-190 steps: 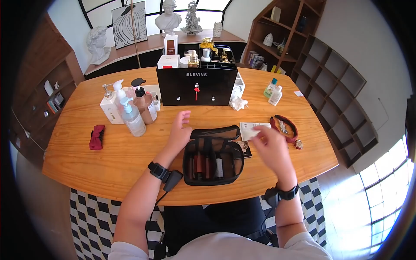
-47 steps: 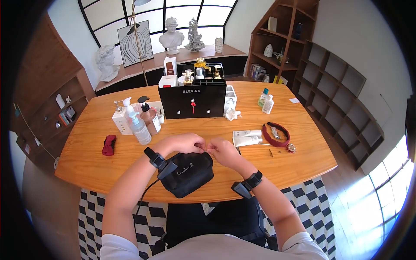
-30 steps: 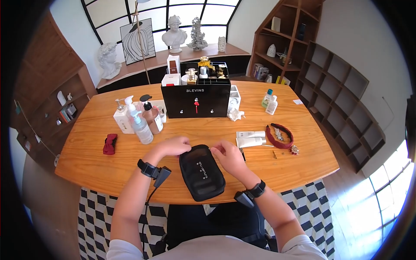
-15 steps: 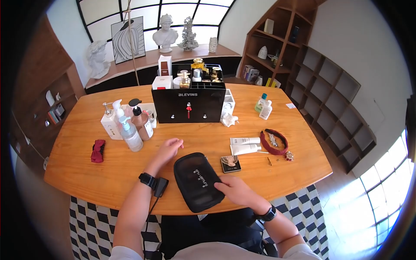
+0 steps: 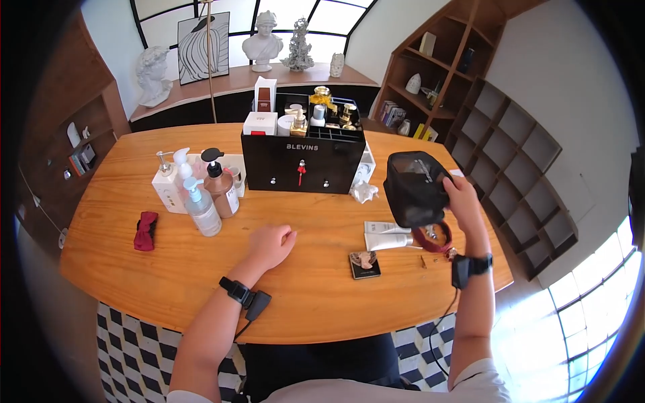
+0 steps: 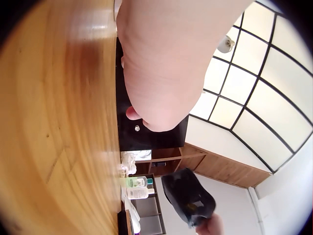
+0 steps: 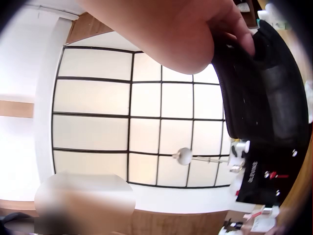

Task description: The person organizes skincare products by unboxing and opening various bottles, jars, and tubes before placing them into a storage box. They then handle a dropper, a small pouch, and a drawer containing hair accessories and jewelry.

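Black mesh pouch with rounded corners and pale lettering (image 5: 411, 198) hangs at two o'clock from the middle of the wooden worktop (image 5: 322, 295), twelve being the side away from the person. Its body is clear of the wood, as the left wrist's view shows. The right hand (image 5: 465, 198) grips it by the edge nearest that arm, fingers curled round the rim. A hold at one side may let the loaded end sag, so I'd want a firm pinch, a steady wrist and a slow swing.

The left hand (image 5: 271, 245) is near the middle, fingers loosely bent, with nothing in it that I can see; it could support the drooping side.

Just this side of the pouch lie two white squeeze tubes (image 5: 388, 242), with a dark red padded headband (image 5: 431, 249) beside them at three o'clock. Enough height would spare those. A square black compact with a patterned lid (image 5: 365, 265) sits at four.

Farther out, the glossy black organizer box (image 5: 302, 168) stands at twelve, pump bottles (image 5: 203, 213) at ten, and a maroon fabric bow (image 5: 144, 232) at nine.
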The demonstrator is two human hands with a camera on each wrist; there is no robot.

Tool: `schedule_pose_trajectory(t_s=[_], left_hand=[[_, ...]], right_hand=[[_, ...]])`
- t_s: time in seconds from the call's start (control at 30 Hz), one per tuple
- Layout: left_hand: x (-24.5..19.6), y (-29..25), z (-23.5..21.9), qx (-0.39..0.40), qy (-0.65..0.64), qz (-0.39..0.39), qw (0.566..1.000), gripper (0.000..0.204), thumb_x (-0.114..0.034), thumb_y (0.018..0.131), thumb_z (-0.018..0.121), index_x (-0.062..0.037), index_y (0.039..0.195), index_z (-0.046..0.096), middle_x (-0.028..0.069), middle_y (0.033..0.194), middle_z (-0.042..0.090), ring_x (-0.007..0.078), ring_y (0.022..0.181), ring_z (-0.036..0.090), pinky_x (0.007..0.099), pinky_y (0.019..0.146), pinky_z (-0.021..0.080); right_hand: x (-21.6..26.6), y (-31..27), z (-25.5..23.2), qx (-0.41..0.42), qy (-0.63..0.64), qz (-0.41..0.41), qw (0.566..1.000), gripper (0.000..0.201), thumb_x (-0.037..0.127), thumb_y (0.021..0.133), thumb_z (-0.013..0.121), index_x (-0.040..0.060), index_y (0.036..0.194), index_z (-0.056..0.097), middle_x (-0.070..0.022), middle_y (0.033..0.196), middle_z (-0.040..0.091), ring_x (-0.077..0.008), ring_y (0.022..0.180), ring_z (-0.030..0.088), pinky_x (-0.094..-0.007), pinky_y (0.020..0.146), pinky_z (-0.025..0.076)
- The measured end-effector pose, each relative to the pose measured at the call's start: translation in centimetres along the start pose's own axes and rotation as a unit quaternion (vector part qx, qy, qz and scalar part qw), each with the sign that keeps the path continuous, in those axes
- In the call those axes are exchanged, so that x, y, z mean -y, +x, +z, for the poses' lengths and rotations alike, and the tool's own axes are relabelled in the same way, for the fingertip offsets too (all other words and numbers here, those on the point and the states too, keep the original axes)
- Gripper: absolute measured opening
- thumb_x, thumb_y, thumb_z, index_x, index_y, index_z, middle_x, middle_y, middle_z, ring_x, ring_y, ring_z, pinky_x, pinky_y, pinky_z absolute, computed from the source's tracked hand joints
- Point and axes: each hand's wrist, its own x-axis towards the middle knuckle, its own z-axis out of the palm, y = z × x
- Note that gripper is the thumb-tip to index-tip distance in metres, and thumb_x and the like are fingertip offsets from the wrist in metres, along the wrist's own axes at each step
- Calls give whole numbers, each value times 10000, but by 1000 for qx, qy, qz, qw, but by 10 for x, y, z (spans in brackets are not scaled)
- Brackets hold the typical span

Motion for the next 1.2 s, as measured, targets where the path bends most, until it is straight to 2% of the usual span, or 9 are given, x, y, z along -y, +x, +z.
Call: schedule_pose_trajectory(t_s=[0.2, 0.37, 0.47, 0.53, 0.67, 0.8, 0.9, 1.0, 1.2], left_hand=[[0, -1, -11, -25, 70, 25, 997, 256, -229, 921, 618, -71, 720, 630, 135, 629, 638, 353, 596, 631, 476, 552, 474], [4, 2, -13, -51, 85, 36, 994, 232, -207, 900, 630, -69, 714, 627, 137, 620, 635, 355, 594, 628, 483, 556, 476], [8, 2, -10, -56, 100, 51, 992, 184, -190, 880, 653, -64, 746, 652, 154, 629, 631, 369, 600, 628, 476, 547, 472], [8, 3, -11, -55, 100, 57, 992, 185, -190, 879, 653, -62, 745, 650, 155, 629, 631, 370, 600, 628, 477, 549, 473], [1, 2, -14, -55, 101, 57, 992, 195, -178, 873, 645, -70, 711, 635, 135, 603, 630, 346, 573, 629, 458, 539, 487], [-1, 1, -13, -32, 107, 34, 993, 193, -197, 880, 653, -64, 741, 647, 155, 631, 631, 366, 596, 634, 469, 547, 486], [-2, 1, -15, -31, 106, 39, 993, 199, -199, 883, 651, -62, 738, 647, 152, 636, 635, 362, 600, 636, 467, 550, 490], [-3, 1, -15, -29, 111, 43, 992, 203, -195, 885, 647, -61, 733, 645, 150, 645, 641, 361, 604, 636, 468, 552, 491], [4, 0, -12, -54, 119, 57, 990, 204, -220, 895, 631, -78, 752, 656, 140, 599, 632, 352, 560, 631, 473, 531, 493]], right_hand=[[-56, 118, 66, -48, -82, 18, 995, 367, 293, 993, 583, -65, 958, 661, -198, 804, 686, -301, 593, 693, -393, 531, 580], [-106, 174, 109, -12, -1, 46, 999, 353, 284, 1005, 583, -58, 982, 668, -190, 851, 700, -293, 684, 711, -375, 545, 591], [-134, 185, 127, 11, -83, 69, 994, 401, 396, 981, 599, 10, 1006, 703, -153, 915, 729, -321, 772, 721, -440, 685, 574], [-124, 166, 132, -48, -291, 51, 954, 423, 469, 951, 611, 73, 1013, 743, -134, 973, 743, -347, 898, 719, -481, 787, 548], [-99, 163, 122, 35, -251, 52, 966, 362, 380, 904, 672, 54, 1041, 747, -197, 1067, 732, -391, 1081, 663, -457, 931, 515], [-93, 160, 91, -141, -162, -21, 976, 284, 210, 855, 658, 10, 1039, 737, -246, 1078, 715, -419, 1039, 675, -445, 897, 538], [-113, 158, 63, -230, -224, 42, 946, 283, 168, 876, 658, 9, 1106, 703, -234, 1146, 702, -402, 1076, 671, -439, 906, 543], [-185, 173, 61, -20, -186, 218, 958, 327, 121, 847, 711, -12, 1144, 684, -214, 1138, 708, -353, 1056, 692, -415, 876, 547], [-150, 128, 72, -24, 5, 187, 982, 439, 194, 805, 804, -33, 1160, 681, -165, 1101, 720, -296, 991, 702, -417, 837, 543]])
